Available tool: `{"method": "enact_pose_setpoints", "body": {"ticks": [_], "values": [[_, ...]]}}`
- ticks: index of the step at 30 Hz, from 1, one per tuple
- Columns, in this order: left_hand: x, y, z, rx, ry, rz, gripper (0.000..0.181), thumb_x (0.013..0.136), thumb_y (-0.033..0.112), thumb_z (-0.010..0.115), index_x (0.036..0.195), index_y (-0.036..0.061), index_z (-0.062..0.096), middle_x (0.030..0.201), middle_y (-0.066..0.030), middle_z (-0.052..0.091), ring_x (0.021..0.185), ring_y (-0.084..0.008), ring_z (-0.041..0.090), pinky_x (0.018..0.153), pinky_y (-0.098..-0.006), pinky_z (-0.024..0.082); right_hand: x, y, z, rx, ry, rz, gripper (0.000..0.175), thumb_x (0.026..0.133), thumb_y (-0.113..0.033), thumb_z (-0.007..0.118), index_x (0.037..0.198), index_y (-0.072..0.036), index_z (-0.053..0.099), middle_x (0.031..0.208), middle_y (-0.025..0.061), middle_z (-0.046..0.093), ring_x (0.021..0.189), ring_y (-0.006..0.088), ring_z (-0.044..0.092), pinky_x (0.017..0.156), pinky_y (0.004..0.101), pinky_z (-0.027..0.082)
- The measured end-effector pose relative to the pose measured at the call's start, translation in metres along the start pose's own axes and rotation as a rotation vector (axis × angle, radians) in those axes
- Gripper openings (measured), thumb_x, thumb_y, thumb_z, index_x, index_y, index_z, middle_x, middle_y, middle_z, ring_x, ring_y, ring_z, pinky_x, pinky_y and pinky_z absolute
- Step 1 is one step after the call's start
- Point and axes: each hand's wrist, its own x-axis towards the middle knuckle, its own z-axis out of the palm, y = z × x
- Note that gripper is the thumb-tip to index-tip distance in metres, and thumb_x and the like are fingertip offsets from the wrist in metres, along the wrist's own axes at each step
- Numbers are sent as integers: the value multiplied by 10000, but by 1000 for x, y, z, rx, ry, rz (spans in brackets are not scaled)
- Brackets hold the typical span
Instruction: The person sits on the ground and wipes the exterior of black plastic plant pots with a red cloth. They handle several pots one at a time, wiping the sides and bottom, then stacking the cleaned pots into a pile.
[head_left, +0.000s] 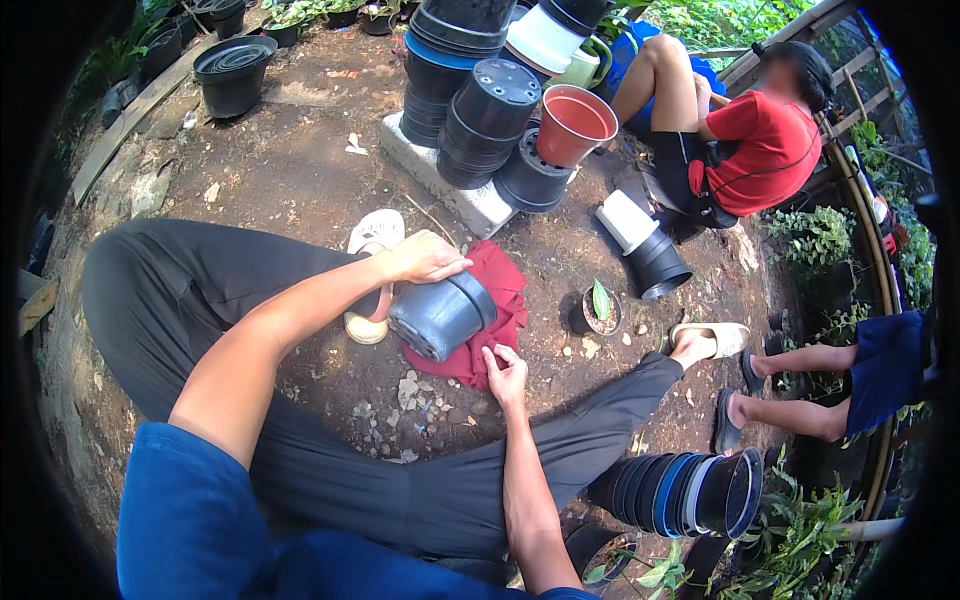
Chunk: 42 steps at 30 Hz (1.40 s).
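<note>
A scuffed dark plastic plant pot (435, 319) lies on its side between my legs, its base towards me and its rim to the upper right. My left hand (430, 257) grips its upper side near the rim, with the thumb along the edge. Under and behind the pot is a crumpled dark red cloth (499, 289) on the ground. At the cloth's lower edge, beside the pot, is my right hand (507, 375), thumb and fingers bent; whether it pinches the cloth is unclear.
Stacked pots (491, 112) stand on a concrete block (442, 176), a reddish pot (577, 124) beside them. A small potted plant (600, 307) is right of the cloth. A person in red (765, 150) sits at upper right; another person's legs (795, 390) are at right. More nested pots (675, 491) lie lower right.
</note>
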Motion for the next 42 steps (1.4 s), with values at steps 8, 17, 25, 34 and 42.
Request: {"method": "enact_pose_setpoints", "body": {"ticks": [8, 17, 25, 34, 42], "values": [[2, -21, 13, 162, 64, 107, 358, 1055, 359, 483, 1029, 110, 739, 840, -62, 654, 883, -262, 606, 830, -380, 521, 46, -54, 31, 409, -15, -176, 328, 989, -147, 670, 1254, 47, 670, 1282, 146, 681, 1194, 186, 614, 1063, 331, 445], [28, 19, 3, -59, -39, -156, 449, 1043, 454, 480, 1125, 106, 752, 999, -135, 735, 942, -327, 672, 886, -426, 534, 30, -19, 3, 644, 8, 232, 313, 908, -92, 772, 1192, 5, 681, 1145, 76, 703, 1044, 117, 639, 968, 272, 495], [43, 84, 24, -318, 78, -309, 572, 1015, 428, 536, 667, -17, 630, 621, -238, 575, 531, -389, 549, 570, -476, 439, 30, -94, -36, 447, 3, -20, 161, 830, -37, 823, 959, 12, 740, 1035, 77, 719, 1026, 154, 674, 911, 298, 540], [32, 91, 55, -415, 286, -318, 530, 1009, 294, 581, 584, -21, 602, 519, -221, 503, 449, -369, 542, 470, -465, 378, -1, -4, -56, 703, -20, 190, 151, 812, 62, 799, 917, -24, 732, 1171, 60, 613, 1068, 151, 618, 977, 313, 522], [27, 95, 66, -470, 294, -81, 457, 1022, 222, 574, 632, -12, 622, 546, -194, 552, 431, -296, 566, 448, -413, 382, 30, -41, -44, 226, -159, -200, 153, 754, -27, 872, 877, -21, 780, 1143, 58, 625, 1078, 167, 612, 940, 325, 501]]}}
